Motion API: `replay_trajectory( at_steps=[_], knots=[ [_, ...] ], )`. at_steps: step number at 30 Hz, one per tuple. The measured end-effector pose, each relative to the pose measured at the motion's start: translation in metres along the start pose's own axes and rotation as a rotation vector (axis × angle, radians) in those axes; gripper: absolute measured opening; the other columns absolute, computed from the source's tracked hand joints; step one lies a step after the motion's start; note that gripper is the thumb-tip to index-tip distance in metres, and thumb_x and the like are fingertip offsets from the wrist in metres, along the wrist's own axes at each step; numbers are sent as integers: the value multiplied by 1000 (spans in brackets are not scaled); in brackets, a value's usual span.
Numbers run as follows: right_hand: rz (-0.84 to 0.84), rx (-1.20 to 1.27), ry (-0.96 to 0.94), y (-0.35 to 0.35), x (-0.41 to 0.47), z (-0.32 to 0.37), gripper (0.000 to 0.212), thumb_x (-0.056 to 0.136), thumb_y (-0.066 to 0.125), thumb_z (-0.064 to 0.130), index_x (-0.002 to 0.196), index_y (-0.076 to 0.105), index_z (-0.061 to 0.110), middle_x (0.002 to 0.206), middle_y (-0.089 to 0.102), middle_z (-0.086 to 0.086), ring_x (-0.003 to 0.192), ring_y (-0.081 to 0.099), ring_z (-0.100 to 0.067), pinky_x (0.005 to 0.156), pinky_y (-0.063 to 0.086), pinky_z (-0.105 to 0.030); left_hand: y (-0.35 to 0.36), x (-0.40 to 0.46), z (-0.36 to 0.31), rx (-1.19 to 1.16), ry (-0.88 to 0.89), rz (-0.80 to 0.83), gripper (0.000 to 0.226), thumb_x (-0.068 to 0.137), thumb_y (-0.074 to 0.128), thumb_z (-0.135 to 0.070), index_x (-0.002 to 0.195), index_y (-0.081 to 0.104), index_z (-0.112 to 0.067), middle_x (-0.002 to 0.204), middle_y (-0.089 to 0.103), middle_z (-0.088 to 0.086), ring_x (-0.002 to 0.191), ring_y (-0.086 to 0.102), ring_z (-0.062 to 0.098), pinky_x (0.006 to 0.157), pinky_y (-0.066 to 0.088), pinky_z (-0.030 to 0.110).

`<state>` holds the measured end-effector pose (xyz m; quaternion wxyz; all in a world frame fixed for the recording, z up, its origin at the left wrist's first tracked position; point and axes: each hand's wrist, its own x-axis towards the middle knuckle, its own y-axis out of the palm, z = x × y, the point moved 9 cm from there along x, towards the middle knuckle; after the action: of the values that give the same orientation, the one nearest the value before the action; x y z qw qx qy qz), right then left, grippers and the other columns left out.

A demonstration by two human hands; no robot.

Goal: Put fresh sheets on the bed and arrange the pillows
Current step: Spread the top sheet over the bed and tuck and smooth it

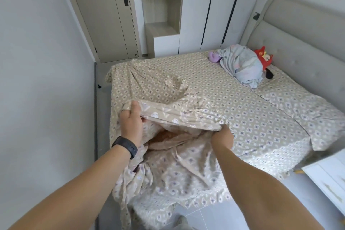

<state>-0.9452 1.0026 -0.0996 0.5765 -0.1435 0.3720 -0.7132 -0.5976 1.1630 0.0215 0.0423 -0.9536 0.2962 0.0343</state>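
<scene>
Spreading step under way: left hand [130, 119] and right hand [223, 137] fingers pinching beige diamond-print cotton sheet [233, 102] hem. Next, probably: draw toward 6 o'clock, over the bed's foot corner.

both hands lift a folded edge of the beige diamond-patterned cotton sheet [233, 102] off the bed. the left hand [131, 123], with a black band watch [125, 147] on its wrist, pinches the fabric at its fingertips; the right hand [223, 137] grips the same edge just beside it. well beyond the right hand lie a pale floral fabric bundle [242, 64], a purple plush toy [214, 56] and a red plush toy [264, 57], near the grey padded headboard [302, 31].
</scene>
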Motion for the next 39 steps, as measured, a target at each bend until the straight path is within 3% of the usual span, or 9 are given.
replay_trajectory(
  at_steps=[3, 6, 9, 12, 15, 18, 23, 29, 39],
  knots=[
    [-204, 352, -133, -51, -3, 78, 32, 86, 45, -2, 106, 60, 17, 87, 63, 2, 86, 63, -27, 69, 42, -31, -11, -1, 5, -126, -24, -149, 39, 107, 41, -35, 74, 49, -15, 62, 56, 7, 55, 54, 23, 60, 46, 32],
    [-308, 528, -457, -95, -28, 171, 27, 76, 46, -1, 89, 57, 21, 71, 54, 14, 68, 50, -13, 57, 34, -33, 0, -1, 29, -258, -207, -202, 32, 106, 39, -36, 97, 53, -9, 69, 57, 8, 52, 52, 17, 55, 44, 31],
    [-237, 499, -757, -111, -45, 222, 33, 68, 46, 7, 94, 66, 17, 80, 66, 5, 72, 56, -16, 61, 38, -34, 56, -18, 47, -371, -342, 126, 48, 101, 42, -57, 107, 58, -12, 92, 63, 8, 63, 60, 17, 60, 46, 32],
    [-43, 243, -1026, -88, -64, 241, 35, 66, 57, 8, 96, 71, 19, 84, 71, 3, 75, 62, -20, 62, 44, -30, 127, -57, 46, -478, -492, 567, 91, 81, 40, -86, 128, 63, -13, 111, 67, 10, 89, 61, 24, 84, 45, 40],
    [-1, 43, -1218, -65, -78, 218, 28, 65, 66, 6, 90, 69, 18, 77, 67, 2, 67, 61, -23, 55, 41, -28, 162, -66, 23, -592, -522, 603, 81, 86, 47, -75, 128, 65, -9, 116, 69, 14, 96, 66, 27, 93, 46, 39],
    [158, -18, -1075, -49, -58, 165, 23, 78, 69, 30, 99, 63, 23, 81, 66, 5, 68, 56, -18, 55, 39, -31, 170, -50, 8, -564, -480, 505, 35, 103, 42, -28, 105, 66, -4, 104, 68, 20, 90, 68, 28, 84, 53, 38],
    [378, -341, -604, -7, -5, 48, 24, 94, 55, 57, 107, 57, 36, 90, 73, -2, 86, 69, -28, 64, 47, -31, 175, -65, 8, -484, -478, 579, 29, 103, 36, -15, 89, 60, -6, 83, 68, 15, 72, 69, 22, 59, 58, 31],
    [334, -421, -173, -20, 43, -23, 21, 88, 49, 14, 95, 66, 24, 82, 70, -1, 74, 66, -22, 72, 60, -37, 159, -46, 32, -596, -521, 441, 24, 103, 38, -15, 92, 59, -11, 84, 67, 13, 75, 64, 23, 66, 50, 32],
    [-217, 160, -303, -184, 129, 154, 40, 92, 42, -1, 127, 58, 8, 112, 64, -8, 104, 59, -25, 80, 42, -22, 196, -57, 31, -635, -618, 402, 33, 103, 50, -22, 130, 60, -5, 116, 62, 20, 90, 70, 29, 70, 61, 37]
  ],
)
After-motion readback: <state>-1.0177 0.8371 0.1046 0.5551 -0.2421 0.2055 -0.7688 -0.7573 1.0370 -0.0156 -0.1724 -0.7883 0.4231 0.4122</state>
